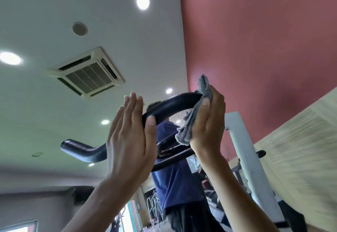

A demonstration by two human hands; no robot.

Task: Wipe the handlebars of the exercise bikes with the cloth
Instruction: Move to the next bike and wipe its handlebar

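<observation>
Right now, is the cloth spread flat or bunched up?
Bunched. The grey cloth is crumpled in folds, pinched under the right hand against the black handlebar, with loose ends above and below the hand.

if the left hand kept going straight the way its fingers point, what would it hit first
Nothing near, it seems: the left hand points up past the handlebar at the ceiling. Only its thumb touches the bar; depth is unclear.
</observation>
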